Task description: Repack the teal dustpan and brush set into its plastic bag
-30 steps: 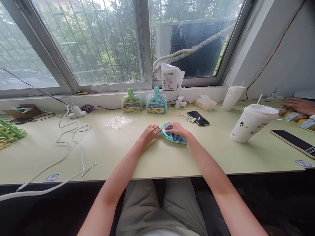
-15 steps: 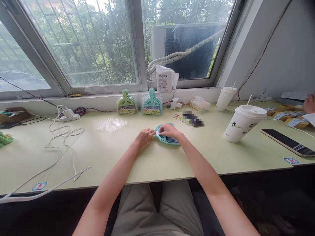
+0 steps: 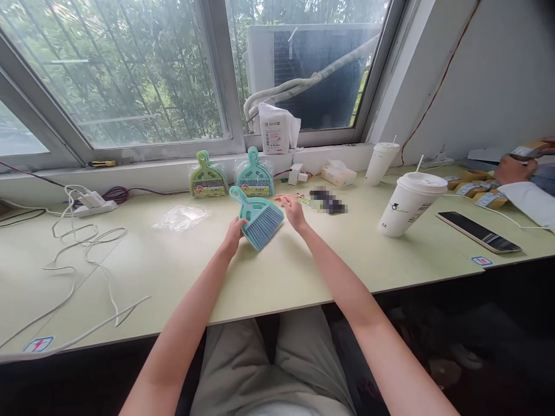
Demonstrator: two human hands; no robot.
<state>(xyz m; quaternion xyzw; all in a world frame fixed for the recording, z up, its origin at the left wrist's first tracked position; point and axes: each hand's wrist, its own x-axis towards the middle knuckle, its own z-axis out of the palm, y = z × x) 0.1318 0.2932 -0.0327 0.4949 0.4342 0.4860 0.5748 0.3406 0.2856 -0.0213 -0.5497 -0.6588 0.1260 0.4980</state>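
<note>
one left hand grips the mini broom; right hand spread beside it.

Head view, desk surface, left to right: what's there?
White cable → clear plastic bag → left hand → teal mini broom → right hand → blurred phone → tilted paper cup with straw → black phone

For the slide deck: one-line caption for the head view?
Left hand holds a teal mini brush above the desk; right hand open beside it.
</note>
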